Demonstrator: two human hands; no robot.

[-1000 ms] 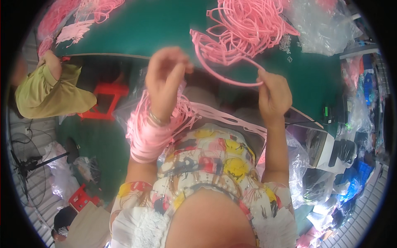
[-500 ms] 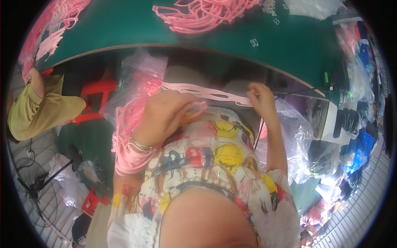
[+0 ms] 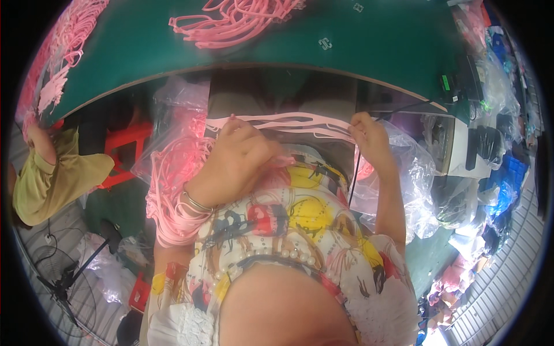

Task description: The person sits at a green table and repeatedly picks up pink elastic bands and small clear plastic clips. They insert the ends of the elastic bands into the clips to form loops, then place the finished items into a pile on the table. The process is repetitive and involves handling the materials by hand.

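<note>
Several pink elastic straps [image 3: 297, 117] stretch side by side across my front, just short of the table edge. At their left end my left hand [image 3: 239, 158] is closed round them, and a pink loop pokes out beside its fingers. My right hand [image 3: 369, 137] pinches the other end between thumb and fingers. A thick bundle of pink straps [image 3: 167, 199] hangs over my left forearm, beside a metal bangle [image 3: 197, 202] at the wrist. What lies inside the left palm is hidden.
Ahead is a green table [image 3: 138, 52] with a heap of pink straps [image 3: 231, 26] and small clear pieces [image 3: 325, 44]. A red stool [image 3: 127, 147] and another person's sleeve [image 3: 52, 184] are at left, a fan [image 3: 60, 285] below. Clear plastic bags [image 3: 404, 179] lie right.
The view has shifted, moving the table heap leftward. My left hand has turned with its back more upward, and the straps between my hands look more spread apart.
</note>
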